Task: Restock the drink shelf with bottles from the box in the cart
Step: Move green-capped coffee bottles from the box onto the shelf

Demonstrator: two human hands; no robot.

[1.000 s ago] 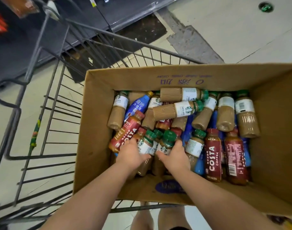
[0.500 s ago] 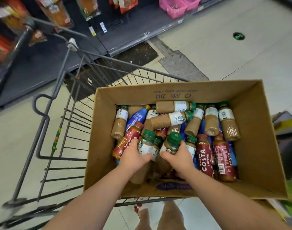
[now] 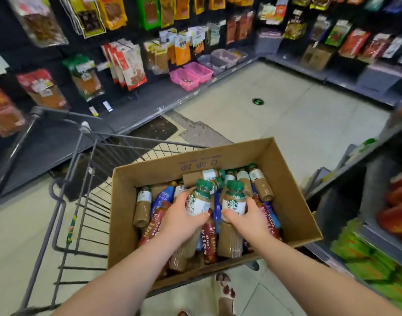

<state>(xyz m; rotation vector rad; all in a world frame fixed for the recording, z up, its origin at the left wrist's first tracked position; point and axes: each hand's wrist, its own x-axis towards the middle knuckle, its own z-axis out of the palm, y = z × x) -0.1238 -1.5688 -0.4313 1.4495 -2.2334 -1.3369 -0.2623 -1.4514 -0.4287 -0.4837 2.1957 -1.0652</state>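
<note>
A cardboard box (image 3: 293,201) rests in a wire cart (image 3: 79,201) and holds several coffee and drink bottles lying jumbled. My left hand (image 3: 179,217) grips a green-capped Starbucks latte bottle (image 3: 199,198), raised above the pile. My right hand (image 3: 248,218) grips a second green-capped Starbucks bottle (image 3: 233,201), also lifted clear of the others. Red Costa coffee bottles (image 3: 209,240) and a blue bottle (image 3: 161,198) lie beneath and beside my hands. A shelf (image 3: 355,156) runs along the right edge of the view.
Hanging snack packets (image 3: 127,62) fill the dark racks at the back and left. Pink bins (image 3: 191,75) sit on a low shelf. Pale floor (image 3: 286,115) stretches beyond the cart. Green packets (image 3: 366,258) and red packs (image 3: 398,213) fill the right shelving. My sandalled foot (image 3: 225,290) shows below the box.
Both hands have lifted their Starbucks bottles up out of the pile. The view has tilted upward, bringing the snack racks and right shelf into sight.
</note>
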